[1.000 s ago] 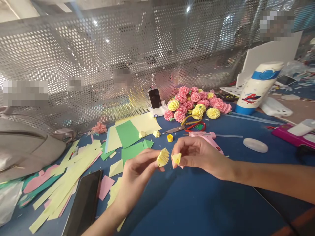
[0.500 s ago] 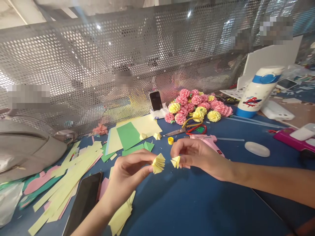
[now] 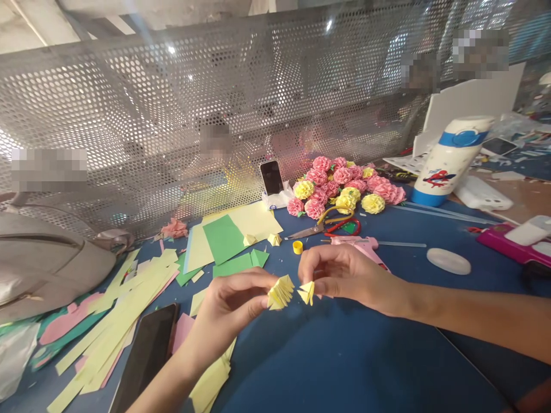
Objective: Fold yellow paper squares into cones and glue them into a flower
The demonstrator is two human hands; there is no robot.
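Between the thumb and fingers of my left hand (image 3: 241, 301) is a pleated yellow paper piece (image 3: 281, 292), its folds fanned toward the right. My right hand (image 3: 344, 272) pinches a smaller folded yellow paper piece (image 3: 306, 292). The two pieces are close together but apart, held above the blue table (image 3: 336, 367). Beyond the hands lie a small yellow ring-shaped cap (image 3: 298, 247), a folded yellow paper piece (image 3: 274, 239) and another like it (image 3: 249, 240). A pink glue gun (image 3: 359, 246) is partly hidden behind my right hand.
Pink and yellow paper flowers (image 3: 344, 183) are heaped at the back, with scissors (image 3: 318, 227) before them. Paper strips (image 3: 116, 321) and a phone (image 3: 144, 358) lie left, near a bag (image 3: 51, 258). A white bottle (image 3: 450, 160) stands right. A perforated metal screen (image 3: 163, 115) runs behind.
The pleated piece in my left hand has turned and tilted, showing more of its folds. The right hand's piece has tilted slightly. Both hands keep their grip.
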